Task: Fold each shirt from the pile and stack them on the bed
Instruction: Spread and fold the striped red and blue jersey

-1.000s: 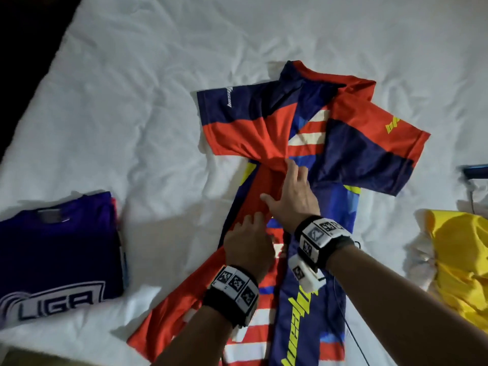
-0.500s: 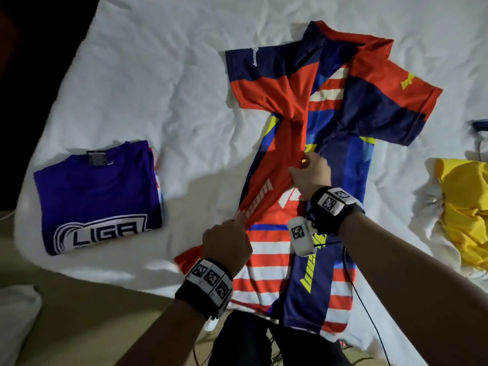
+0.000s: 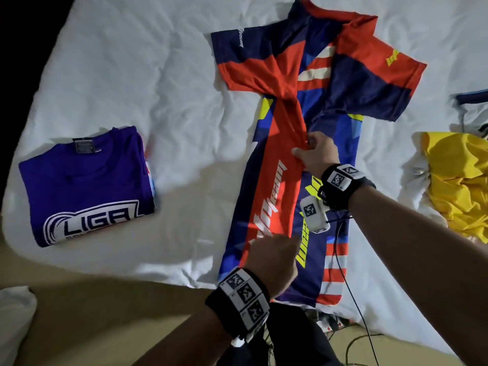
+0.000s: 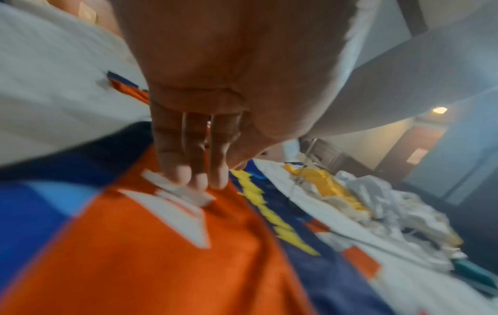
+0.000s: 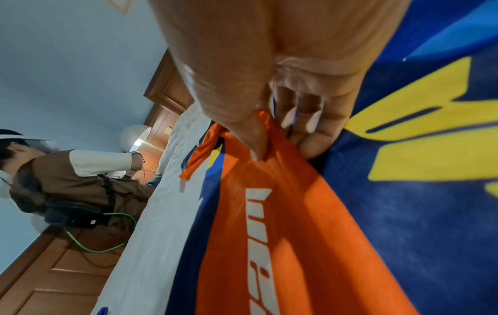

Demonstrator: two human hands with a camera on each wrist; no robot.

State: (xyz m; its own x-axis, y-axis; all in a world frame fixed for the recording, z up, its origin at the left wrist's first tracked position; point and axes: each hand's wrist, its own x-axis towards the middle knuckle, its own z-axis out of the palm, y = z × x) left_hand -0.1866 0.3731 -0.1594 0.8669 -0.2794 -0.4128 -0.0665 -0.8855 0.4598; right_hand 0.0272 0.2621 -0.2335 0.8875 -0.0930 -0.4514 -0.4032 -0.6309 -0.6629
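Jersey (image 3: 311, 133) is spread lengthwise on the bed (image 3: 158, 75), its left side folded in as an orange panel toward the middle. The fold could slip and bunch, since the slick cloth is pinched only at one gathered point by the right hand (image 3: 315, 154), thumb and fingers closed on the orange edge near the waist. The left hand (image 3: 273, 256) is laid lower down on the panel near the hem, straight fingertips (image 4: 194, 179) pressing it flat. If either is lifted unevenly, the twisted sleeve region above may be dragged askew.
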